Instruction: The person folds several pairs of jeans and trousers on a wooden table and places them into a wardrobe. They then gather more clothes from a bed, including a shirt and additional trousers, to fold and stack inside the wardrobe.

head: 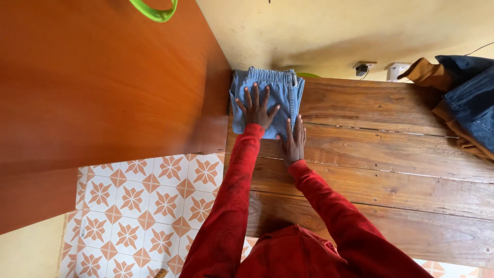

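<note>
Here we press our left hand [256, 109], fingers spread wide and flat, onto the middle of a folded pair of light blue jeans [272, 92] lying at the end of the wooden counter [381, 154] that meets the orange-brown cabinet [103, 87]. Our right hand [294, 141] lies open and flat too, fingertips touching the near edge of the jeans and palm on bare wood beside them. Well apart from the jeans, a pile of dark blue and brown clothes [463, 103] sits at the counter's other end.
</note>
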